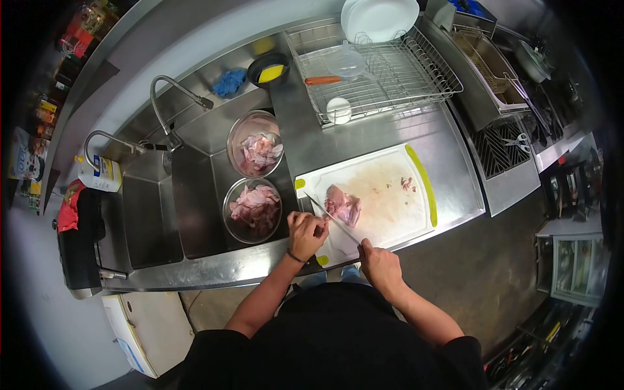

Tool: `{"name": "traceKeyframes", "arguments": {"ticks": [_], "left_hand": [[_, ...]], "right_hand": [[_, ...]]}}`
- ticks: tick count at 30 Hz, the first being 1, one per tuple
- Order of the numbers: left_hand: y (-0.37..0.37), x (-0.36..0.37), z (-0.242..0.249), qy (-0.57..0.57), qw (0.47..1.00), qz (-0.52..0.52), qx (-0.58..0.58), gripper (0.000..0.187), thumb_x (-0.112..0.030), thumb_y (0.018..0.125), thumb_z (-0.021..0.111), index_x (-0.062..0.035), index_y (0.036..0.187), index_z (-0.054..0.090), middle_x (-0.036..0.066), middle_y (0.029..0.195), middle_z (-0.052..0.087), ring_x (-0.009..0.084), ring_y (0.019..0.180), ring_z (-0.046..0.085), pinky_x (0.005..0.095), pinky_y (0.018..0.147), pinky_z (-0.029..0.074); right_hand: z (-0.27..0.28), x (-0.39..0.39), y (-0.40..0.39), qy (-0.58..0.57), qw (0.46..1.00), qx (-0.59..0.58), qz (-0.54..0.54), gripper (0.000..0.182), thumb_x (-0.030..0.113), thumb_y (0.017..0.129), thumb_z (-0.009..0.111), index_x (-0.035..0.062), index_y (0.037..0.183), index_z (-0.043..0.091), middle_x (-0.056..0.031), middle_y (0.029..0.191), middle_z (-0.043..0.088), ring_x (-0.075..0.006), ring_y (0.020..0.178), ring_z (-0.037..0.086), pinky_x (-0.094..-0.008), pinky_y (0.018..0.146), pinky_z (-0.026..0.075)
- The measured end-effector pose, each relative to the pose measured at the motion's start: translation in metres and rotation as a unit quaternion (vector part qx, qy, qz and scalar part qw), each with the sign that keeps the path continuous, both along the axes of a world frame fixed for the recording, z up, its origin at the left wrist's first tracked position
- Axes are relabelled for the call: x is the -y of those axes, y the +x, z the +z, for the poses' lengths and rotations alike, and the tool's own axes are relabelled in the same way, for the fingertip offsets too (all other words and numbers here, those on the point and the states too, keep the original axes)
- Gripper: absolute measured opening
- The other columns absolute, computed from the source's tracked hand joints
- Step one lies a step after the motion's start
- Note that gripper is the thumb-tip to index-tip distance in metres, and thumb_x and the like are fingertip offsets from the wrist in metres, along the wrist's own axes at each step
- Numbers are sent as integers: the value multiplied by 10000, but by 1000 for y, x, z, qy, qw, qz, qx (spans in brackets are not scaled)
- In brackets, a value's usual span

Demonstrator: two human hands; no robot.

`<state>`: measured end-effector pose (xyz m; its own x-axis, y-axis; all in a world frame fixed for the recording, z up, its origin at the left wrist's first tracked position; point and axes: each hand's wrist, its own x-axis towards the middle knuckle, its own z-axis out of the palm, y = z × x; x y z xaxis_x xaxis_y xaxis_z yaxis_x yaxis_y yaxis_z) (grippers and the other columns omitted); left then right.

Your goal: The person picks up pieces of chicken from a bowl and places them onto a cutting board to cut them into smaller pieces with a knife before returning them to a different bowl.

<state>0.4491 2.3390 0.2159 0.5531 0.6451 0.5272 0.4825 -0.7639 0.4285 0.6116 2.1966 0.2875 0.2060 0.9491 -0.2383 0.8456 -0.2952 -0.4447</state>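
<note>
A piece of raw pink meat [344, 206] lies on a white cutting board [383, 188] with green trim. My right hand [379, 262] grips the handle of a knife [330, 218], whose blade runs up and left along the meat's near edge. My left hand [306, 233] rests at the board's left edge, fingers curled by the blade and the meat's left end; whether it pinches anything I cannot tell. Small meat scraps [407, 184] lie on the board's right side.
Two metal bowls of raw meat [254, 209] [256, 152] sit in the sink [195, 195] left of the board. A dish rack [383, 78] with plates [380, 18] stands behind. A fryer basket [487, 62] and grill [500, 146] are at right.
</note>
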Motion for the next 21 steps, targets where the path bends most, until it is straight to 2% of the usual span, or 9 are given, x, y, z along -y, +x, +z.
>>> {"name": "traceKeyframes", "arguments": {"ticks": [6, 12, 18, 21], "left_hand": [[3, 3, 3, -6, 999, 37, -10, 142, -135, 714, 723, -132, 804, 614, -29, 746, 602, 176, 775, 546, 382, 810, 361], [3, 2, 5, -1, 999, 24, -46, 118, -168, 739, 721, -140, 824, 645, -23, 783, 589, 181, 778, 537, 375, 795, 363], [-3, 5, 0, -3, 999, 10, -36, 130, -150, 743, 719, -121, 836, 633, 17, 855, 586, 202, 809, 548, 380, 784, 377], [-8, 5, -5, -41, 999, 4, 12, 145, -114, 744, 714, -104, 858, 625, 32, 875, 582, 220, 821, 557, 373, 761, 402]], "right_hand": [[-7, -4, -3, -63, 998, 3, -20, 163, 221, 938, 412, 73, 945, 479, -213, 645, 610, -397, 611, 622, -497, 538, 481], [-6, -13, -10, -59, 998, -1, -28, 160, 216, 935, 403, 72, 960, 468, -208, 649, 614, -399, 610, 623, -501, 544, 482], [-12, -11, -14, -70, 997, -1, -18, 147, 194, 932, 400, 69, 957, 473, -205, 666, 615, -391, 618, 625, -485, 543, 489], [-7, -11, -15, -60, 998, 1, -2, 141, 154, 918, 405, 65, 990, 488, -198, 679, 618, -382, 620, 630, -472, 542, 496]]}}
